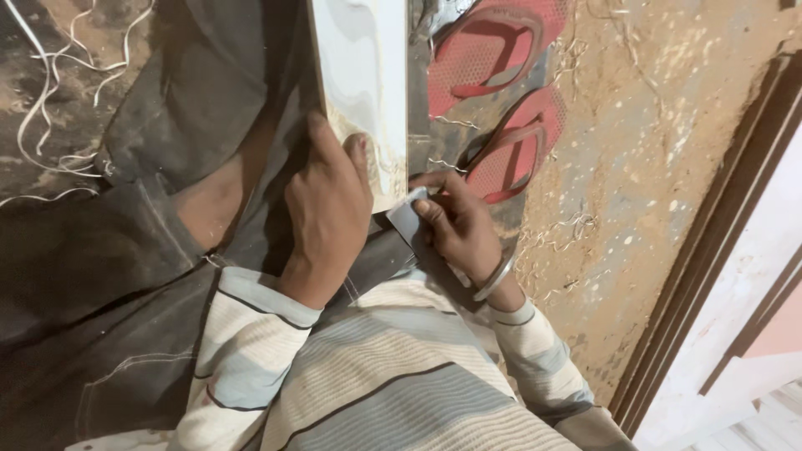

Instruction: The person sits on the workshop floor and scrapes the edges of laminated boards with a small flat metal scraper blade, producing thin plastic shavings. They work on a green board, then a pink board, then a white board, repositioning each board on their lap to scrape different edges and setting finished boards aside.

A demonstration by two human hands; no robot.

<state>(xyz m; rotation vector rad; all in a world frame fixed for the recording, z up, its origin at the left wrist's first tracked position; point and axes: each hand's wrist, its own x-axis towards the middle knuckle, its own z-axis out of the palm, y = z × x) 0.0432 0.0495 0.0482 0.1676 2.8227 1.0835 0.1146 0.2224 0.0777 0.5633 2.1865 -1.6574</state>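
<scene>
A pale laminated board [363, 75] runs from the top of the view down toward my lap. My left hand [326, 213] grips its lower end, thumb pressed on the light face. My right hand [455, 225] holds a small grey flat piece [405, 219] against the board's lower right corner; a metal bangle sits on that wrist. Both arms wear striped cream and grey sleeves.
A pair of red flip-flops [501, 92] lies on the dusty floor just beyond the board. Thin white shavings [50, 92] are scattered at the upper left and around the sandals. A dark wooden frame [718, 250] runs along the right side.
</scene>
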